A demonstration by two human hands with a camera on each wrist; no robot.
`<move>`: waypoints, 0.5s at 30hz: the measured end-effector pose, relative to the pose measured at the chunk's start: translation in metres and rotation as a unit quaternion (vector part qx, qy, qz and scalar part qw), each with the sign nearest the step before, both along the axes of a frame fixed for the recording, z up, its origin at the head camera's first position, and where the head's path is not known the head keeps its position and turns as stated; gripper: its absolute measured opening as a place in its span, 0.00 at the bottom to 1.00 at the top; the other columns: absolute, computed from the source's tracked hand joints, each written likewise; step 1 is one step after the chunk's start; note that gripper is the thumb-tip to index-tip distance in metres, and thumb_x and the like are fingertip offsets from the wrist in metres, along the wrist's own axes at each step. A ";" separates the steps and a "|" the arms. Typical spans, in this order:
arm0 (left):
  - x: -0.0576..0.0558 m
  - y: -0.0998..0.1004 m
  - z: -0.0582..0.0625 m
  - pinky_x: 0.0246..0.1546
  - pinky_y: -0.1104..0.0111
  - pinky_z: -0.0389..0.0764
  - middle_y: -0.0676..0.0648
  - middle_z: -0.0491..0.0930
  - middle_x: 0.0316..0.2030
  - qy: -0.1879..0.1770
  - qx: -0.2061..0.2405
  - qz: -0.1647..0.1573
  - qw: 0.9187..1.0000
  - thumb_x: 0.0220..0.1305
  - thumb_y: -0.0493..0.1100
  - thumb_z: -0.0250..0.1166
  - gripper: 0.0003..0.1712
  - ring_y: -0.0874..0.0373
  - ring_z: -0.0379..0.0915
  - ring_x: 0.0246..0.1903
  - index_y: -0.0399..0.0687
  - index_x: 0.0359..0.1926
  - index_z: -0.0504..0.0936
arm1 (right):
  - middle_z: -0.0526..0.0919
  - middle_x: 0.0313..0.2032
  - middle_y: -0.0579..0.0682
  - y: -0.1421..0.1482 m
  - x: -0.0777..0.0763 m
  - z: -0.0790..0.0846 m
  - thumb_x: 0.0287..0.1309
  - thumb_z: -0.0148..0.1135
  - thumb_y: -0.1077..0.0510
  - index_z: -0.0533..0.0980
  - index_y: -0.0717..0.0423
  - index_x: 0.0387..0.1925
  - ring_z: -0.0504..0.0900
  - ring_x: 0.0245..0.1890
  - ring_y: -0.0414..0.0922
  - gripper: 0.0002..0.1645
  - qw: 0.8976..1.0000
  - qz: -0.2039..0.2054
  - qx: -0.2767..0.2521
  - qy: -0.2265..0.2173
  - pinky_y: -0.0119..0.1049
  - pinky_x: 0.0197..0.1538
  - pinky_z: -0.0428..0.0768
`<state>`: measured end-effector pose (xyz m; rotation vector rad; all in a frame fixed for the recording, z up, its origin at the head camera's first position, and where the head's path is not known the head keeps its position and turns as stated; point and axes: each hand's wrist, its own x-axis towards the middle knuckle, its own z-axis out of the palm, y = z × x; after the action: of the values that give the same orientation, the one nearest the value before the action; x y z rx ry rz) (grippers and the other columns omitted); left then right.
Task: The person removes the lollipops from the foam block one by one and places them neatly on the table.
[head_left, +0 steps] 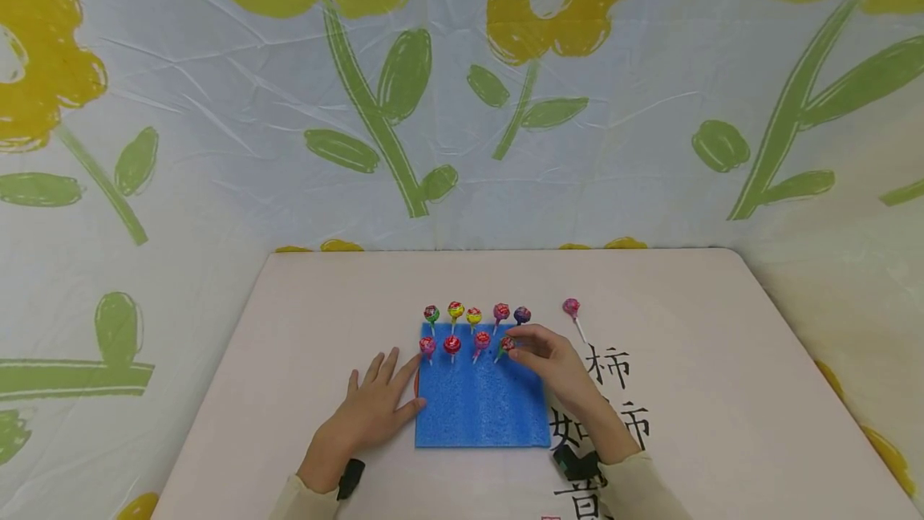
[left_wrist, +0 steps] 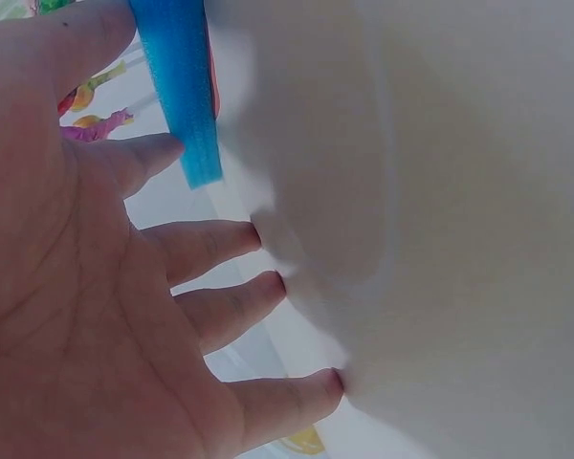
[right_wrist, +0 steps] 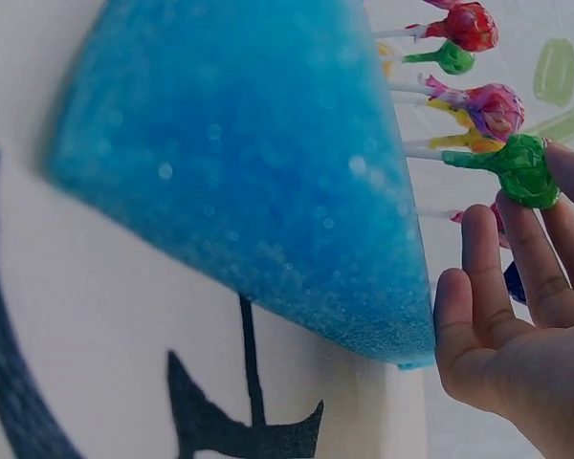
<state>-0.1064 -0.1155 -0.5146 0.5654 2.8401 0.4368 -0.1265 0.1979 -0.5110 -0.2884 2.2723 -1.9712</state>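
A blue foam block (head_left: 482, 408) lies on the table with several wrapped lollipops upright in its far part, in two rows. My right hand (head_left: 557, 361) pinches the head of a green lollipop (right_wrist: 528, 174) at the right end of the nearer row. Its white stick meets the foam in the right wrist view. Beside it stand a pink lollipop (head_left: 481, 340) and a red lollipop (head_left: 451, 344). At the block's left edge, my left hand (head_left: 371, 412) is spread, thumb and index finger touching the foam, the other fingertips on the table.
One pink lollipop (head_left: 571, 308) lies on the table (head_left: 325, 303) at the back right. Black brush characters (head_left: 613, 367) mark the surface right of the block. A flower-patterned cloth (head_left: 253, 143) hangs behind the table.
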 end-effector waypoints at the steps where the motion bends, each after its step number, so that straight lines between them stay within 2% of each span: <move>1: 0.000 0.000 0.000 0.55 0.34 0.44 0.40 0.48 0.69 0.000 -0.001 0.001 1.000 0.61 0.68 0.49 0.41 0.39 0.40 0.67 0.63 0.71 0.52 | 0.78 0.47 0.51 0.000 0.000 0.000 0.59 0.61 0.57 0.73 0.58 0.53 0.76 0.49 0.48 0.21 1.000 -0.001 0.001 0.001 0.37 0.50 0.75; 9: 0.000 0.000 0.000 0.55 0.34 0.44 0.40 0.49 0.69 -0.001 0.000 0.002 1.000 0.60 0.69 0.49 0.41 0.39 0.40 0.67 0.64 0.71 0.52 | 0.76 0.49 0.61 -0.005 0.007 0.026 0.60 0.57 0.65 0.70 0.67 0.53 0.75 0.50 0.54 0.20 1.000 0.007 0.002 0.001 0.36 0.49 0.75; 15: -0.001 0.001 -0.001 0.55 0.34 0.43 0.41 0.48 0.69 -0.003 -0.003 0.003 1.000 0.60 0.69 0.50 0.41 0.39 0.40 0.67 0.64 0.71 0.51 | 0.75 0.50 0.56 0.000 0.000 0.003 0.60 0.59 0.61 0.71 0.64 0.54 0.75 0.50 0.52 0.21 1.000 0.006 -0.014 0.018 0.36 0.48 0.75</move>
<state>-0.1071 -0.1149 -0.5158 0.5544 2.8363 0.4312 -0.1264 0.1980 -0.5076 -0.3412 2.2617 -2.0088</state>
